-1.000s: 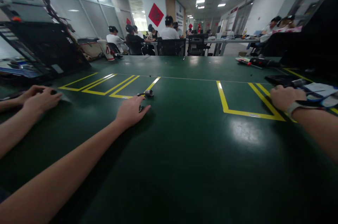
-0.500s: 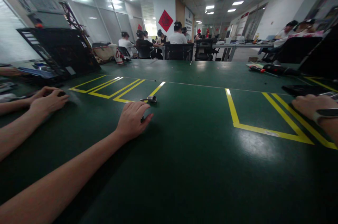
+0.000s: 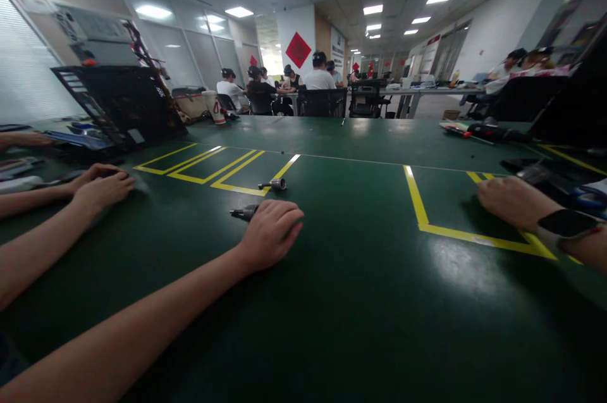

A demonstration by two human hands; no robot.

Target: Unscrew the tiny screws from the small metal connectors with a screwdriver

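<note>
My left hand [image 3: 272, 233] is low over the green table [image 3: 351, 327], fingers loosely curled. No object shows between thumb and fingertips. Just left of its knuckles lies a dark grey metal piece with a thin pointed end [image 3: 243, 212], its right end partly hidden by the hand. Beyond it, a hollow metal socket with a thin shank [image 3: 277, 185] rests by the yellow tape. My right hand [image 3: 509, 200], with a black watch at the wrist, hovers over the right taped outline. Its fingers curl downward; whatever they hold, if anything, is hidden.
Another person's hands [image 3: 104, 186] work at the left edge. A black-framed machine [image 3: 118, 102] and a white cup [image 3: 215, 109] stand behind. Tools [image 3: 493, 132] and dark items [image 3: 533, 169] lie at right. Yellow tape [image 3: 417, 200] marks areas; several people sit farther back.
My left hand has slid right, uncovering the dark metal piece it was over. My right hand has moved left, away from the dark items. The view has tilted slightly up.
</note>
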